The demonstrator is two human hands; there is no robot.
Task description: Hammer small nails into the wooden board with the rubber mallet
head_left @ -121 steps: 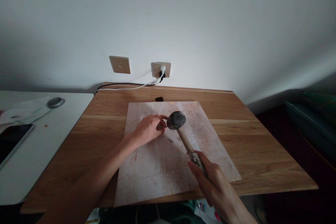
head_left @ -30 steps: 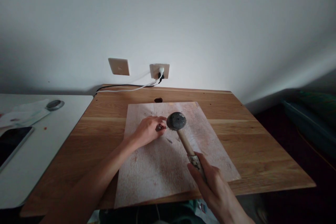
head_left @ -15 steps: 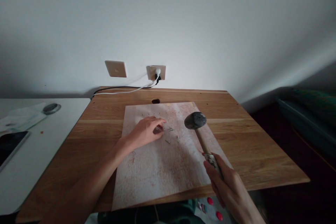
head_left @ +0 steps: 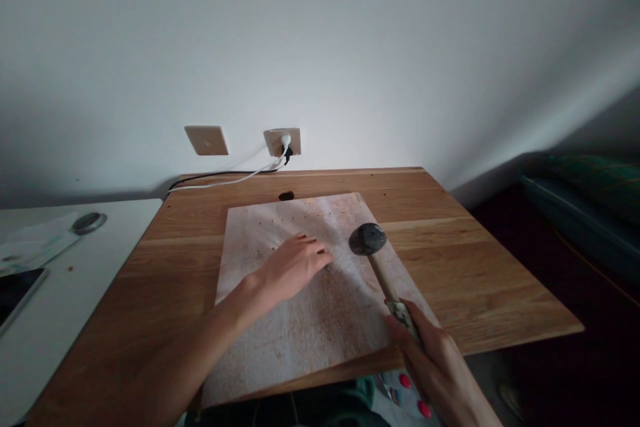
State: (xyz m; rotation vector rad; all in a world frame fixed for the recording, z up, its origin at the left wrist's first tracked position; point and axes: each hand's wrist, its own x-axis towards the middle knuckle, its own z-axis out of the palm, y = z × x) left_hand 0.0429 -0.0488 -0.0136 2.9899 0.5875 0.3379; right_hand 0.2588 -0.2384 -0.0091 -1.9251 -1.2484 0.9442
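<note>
Right fingers (head_left: 423, 323) wrap mallet (head_left: 383, 277); left fingers (head_left: 319, 260) half-curled, contents unclear; wall-plate mark (head_left: 207, 143) illegible.

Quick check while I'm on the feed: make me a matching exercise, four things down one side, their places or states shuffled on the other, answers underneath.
Things
1. mallet
2. left hand
3. white plug
4. dark-screened device

Places or states
A. in the wall socket
B. lying on the white table
C. gripped in the right hand
D. palm down over the pale board

Pairs: 1-C, 2-D, 3-A, 4-B
</note>
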